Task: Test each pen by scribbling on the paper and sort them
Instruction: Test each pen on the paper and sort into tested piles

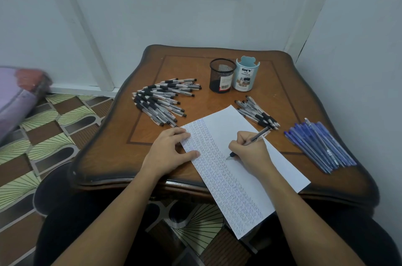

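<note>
A patterned tile floor (pixel 43 135) spreads under and to the left of a dark wooden table (pixel 202 102) that stands in a corner of pale walls. A long sheet of paper (pixel 228 126) lies slantwise across the near half of the table, its near end hanging over the near edge. The left strip of the sheet is filled with rows of small scribbles; the right strip is blank.

On the far left of the table lies a large fanned heap of black-grip pens (pixel 162 101). At the right edge lies a row of blue pens (pixel 322 146), side by side. Between that row and the paper sits a smaller bunch of black-grip pens (pixel 256 113), just beside the sheet's far right edge.

The left grip (pixel 167 150), a bare hand, is released: its fingers are spread and press flat on the left edge of the paper. The right grip (pixel 250 150) is closed round a pen (pixel 258 134) in a writing hold, the tip down on the paper at the border between scribbles and blank strip.

At the far middle stand a black mesh cup (pixel 222 75) and, touching it on the right, a pale blue desk organizer (pixel 245 76).
</note>
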A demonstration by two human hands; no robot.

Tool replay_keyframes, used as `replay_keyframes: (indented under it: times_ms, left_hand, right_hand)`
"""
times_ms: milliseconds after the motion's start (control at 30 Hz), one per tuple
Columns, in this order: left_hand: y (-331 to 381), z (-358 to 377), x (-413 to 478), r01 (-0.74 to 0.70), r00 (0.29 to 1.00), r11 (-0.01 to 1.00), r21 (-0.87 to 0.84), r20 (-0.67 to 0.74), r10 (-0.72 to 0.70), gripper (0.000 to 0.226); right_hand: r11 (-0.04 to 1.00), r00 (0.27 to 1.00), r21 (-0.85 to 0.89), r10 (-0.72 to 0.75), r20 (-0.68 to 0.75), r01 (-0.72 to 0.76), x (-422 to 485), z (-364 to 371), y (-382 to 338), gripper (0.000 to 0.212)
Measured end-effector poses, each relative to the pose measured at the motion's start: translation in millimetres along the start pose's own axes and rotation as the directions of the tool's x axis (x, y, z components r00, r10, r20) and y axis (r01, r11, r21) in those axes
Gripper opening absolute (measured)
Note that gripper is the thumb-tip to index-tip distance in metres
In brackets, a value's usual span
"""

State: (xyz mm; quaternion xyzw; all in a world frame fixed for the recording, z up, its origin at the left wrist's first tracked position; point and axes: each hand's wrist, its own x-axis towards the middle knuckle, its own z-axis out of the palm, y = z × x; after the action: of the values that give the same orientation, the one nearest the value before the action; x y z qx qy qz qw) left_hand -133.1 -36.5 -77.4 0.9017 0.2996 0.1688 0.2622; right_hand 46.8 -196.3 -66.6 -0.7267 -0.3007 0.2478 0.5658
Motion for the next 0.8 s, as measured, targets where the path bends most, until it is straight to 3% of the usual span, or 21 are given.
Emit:
replay_keyframes:
  times_ms: [467,633,800]
  left_hand:
    - [-0.5,-0.1,0.8,-0.01,1.0,1.0,-0.008,-0.004,0.01,0.066]
    - [-1.0,0.1,0.3,-0.007,1.0,1.0,-0.004,0.005,0.007,0.067]
    - [-0.8,0.2,-0.1,-0.005,1.0,1.0,-0.006,0.004,0.005,0.067]
  right_hand:
    - [1.0,1.0,0.011,0.005,-0.007,-0.005,3.5,-0.9,3.1,0.044]
    - [0.999,0.999,0.029,0.024,0.026,-0.024,4.8,-1.4,5.6,0.053]
    - [0.988,0.994,0.145,0.059,-0.088,-0.046,8.1,-1.5,3.2,0.043]
